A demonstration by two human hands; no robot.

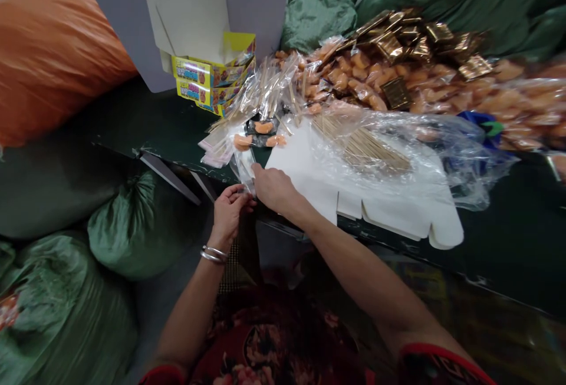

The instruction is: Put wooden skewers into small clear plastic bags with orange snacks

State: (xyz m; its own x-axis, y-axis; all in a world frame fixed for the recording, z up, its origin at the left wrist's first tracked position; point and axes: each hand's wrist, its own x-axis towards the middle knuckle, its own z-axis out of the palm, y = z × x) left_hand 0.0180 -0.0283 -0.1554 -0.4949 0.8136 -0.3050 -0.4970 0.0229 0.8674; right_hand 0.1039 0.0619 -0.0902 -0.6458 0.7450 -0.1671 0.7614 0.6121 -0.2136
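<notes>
Table: a dark green table (499, 237) stretched from left to right, its near edge just in front of the person.
Sacks: green sacks (48, 320) sat at near left, with more behind the table at far right; an orange sack (57, 55) bulged at far left.
Pile: wrapped orange pieces (367, 78) were heaped across the far right, with shiny gold packets (391, 46) on top.
Cardboard: a white cardboard sheet (305, 167) lay flat right of centre, partly under clear plastic and a bundle of thin sticks (375, 152).
Boxes: open yellow printed boxes (194, 81) were stacked at far left of centre.
Right hand: the right hand (276, 190) touched the clear sleeve's right side; whether its fingers were clamped could not be told.
Left hand: the left hand (227, 211) had thumb and fingertips pinched together on the sleeve's near end.
Sleeve: the clear sleeve (244, 168) was between both hands, at the table's near edge.
Small packets: a few orange-and-black packets (264, 127) lay just beyond the sleeve.
Bangles: silver bangles (214, 254) circled the left wrist.
</notes>
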